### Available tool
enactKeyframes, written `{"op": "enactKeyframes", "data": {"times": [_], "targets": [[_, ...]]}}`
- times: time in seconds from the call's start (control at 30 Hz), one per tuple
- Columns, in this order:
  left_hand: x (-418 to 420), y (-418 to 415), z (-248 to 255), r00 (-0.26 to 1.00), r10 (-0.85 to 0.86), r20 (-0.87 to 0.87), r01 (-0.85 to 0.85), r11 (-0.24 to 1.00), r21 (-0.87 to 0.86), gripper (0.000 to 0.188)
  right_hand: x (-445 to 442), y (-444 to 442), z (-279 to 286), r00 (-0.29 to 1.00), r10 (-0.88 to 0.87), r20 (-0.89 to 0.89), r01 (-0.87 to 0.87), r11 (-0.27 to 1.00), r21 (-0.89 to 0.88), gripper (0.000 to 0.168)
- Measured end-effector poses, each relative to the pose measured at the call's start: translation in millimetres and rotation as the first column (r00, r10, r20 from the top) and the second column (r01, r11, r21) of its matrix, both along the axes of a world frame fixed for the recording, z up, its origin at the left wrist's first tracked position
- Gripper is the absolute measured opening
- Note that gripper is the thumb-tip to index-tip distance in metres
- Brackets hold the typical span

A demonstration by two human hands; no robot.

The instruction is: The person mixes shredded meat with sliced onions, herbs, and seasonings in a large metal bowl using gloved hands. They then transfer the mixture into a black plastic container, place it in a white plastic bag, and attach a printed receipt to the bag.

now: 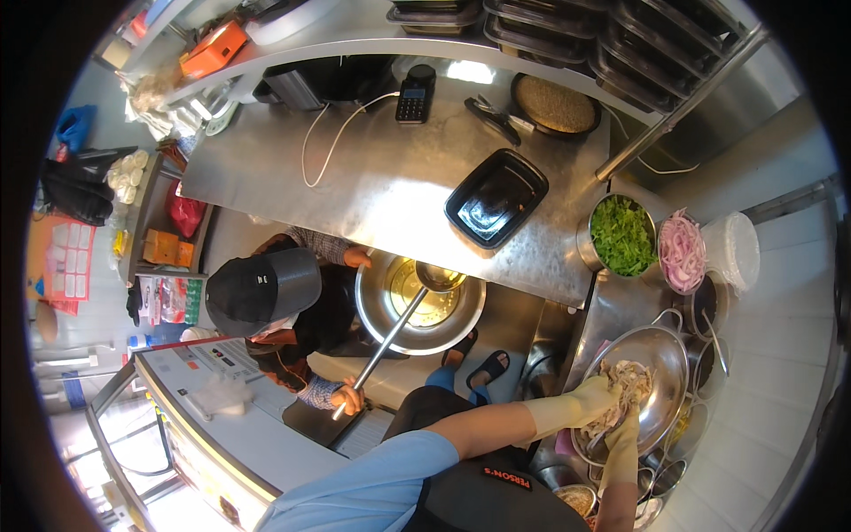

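A steel bowl with loop handles [665, 359] stands on the counter at the right. Over its near-left part, both of my hands, in pale yellow gloves, hold a clump of brownish shredded food, perhaps meat [628, 380]. My left hand [594, 400] comes in from the left and grips the clump. My right hand [623, 435] reaches up from below and closes on its lower side; the fingertips are partly hidden by shreds. Beyond the bowl stand a steel container of chopped green herbs [621, 236] and one of sliced red onion [683, 253].
A co-worker in a black cap [266, 289] holds a large steel basin [372, 319] of yellow liquid and a long-handled ladle [392, 332]. On the steel table [279, 166] are a black plastic tray [496, 199], a card terminal [415, 96] and a stapler [493, 120]. Several containers line the wall.
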State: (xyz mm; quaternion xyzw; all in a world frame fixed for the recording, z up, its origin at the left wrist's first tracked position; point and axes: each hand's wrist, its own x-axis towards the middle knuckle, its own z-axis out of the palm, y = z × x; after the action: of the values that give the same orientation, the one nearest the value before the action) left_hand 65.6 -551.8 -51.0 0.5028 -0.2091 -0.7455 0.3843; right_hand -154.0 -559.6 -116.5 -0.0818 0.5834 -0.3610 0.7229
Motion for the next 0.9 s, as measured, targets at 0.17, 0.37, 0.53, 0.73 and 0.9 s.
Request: {"op": "enactKeyframes", "data": {"times": [0.17,0.37,0.53,0.73,0.9], "targets": [[4.2,0.1,6.4,0.994,0.064,-0.087,-0.065,0.998,-0.008,0.043,15.3,-3.2,16.4,0.999,-0.029,-0.037,0.032,0.996,0.082,0.056],[-9.4,-2.3,-20.7,0.987,-0.124,0.102,0.124,0.992,0.014,0.054,16.2,-4.2,16.9,0.998,-0.036,-0.059,0.042,0.994,0.104,0.056],[-12.8,-0.8,-14.4,0.995,-0.002,0.103,0.004,1.000,-0.017,0.043,7.7,-2.5,7.4,0.998,-0.011,-0.054,0.013,0.999,0.041,0.054],[-4.7,-0.9,-7.8,1.000,0.005,0.029,-0.005,1.000,-0.010,0.037,3.1,1.1,1.7,0.999,-0.023,-0.023,0.023,1.000,0.014,0.053],[-0.2,-0.8,0.4,1.000,0.004,0.023,-0.005,1.000,0.020,0.038,25.1,-2.8,21.7,0.994,-0.082,-0.079,0.090,0.991,0.100,0.055]]}}
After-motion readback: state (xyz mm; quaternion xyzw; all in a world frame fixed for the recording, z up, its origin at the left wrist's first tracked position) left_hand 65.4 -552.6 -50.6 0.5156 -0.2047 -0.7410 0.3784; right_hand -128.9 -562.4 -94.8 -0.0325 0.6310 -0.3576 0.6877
